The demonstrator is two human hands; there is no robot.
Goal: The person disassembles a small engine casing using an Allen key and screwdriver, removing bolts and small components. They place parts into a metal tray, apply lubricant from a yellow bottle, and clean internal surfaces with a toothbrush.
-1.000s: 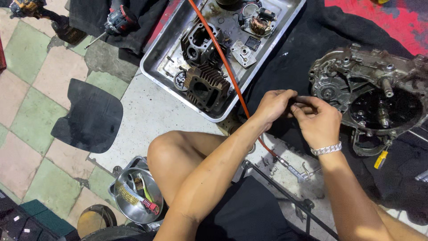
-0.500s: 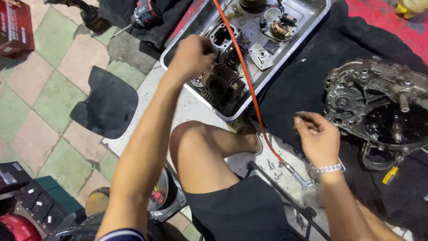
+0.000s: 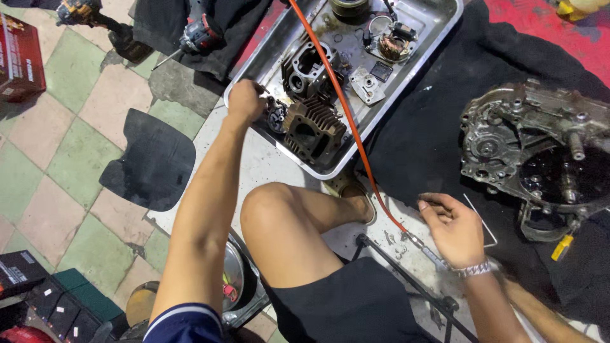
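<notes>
While the right hand (image 3: 454,228) rests low on the black cloth (image 3: 419,133), fingers loosely curled around something too small to identify, the left hand (image 3: 246,101) reaches farther, closed at the near left rim of the metal tray (image 3: 445,28). Just right of it lies the finned cylinder (image 3: 314,130); the orange hose (image 3: 343,114) crosses diagonally between. The crankcase (image 3: 534,146) sits well right.
</notes>
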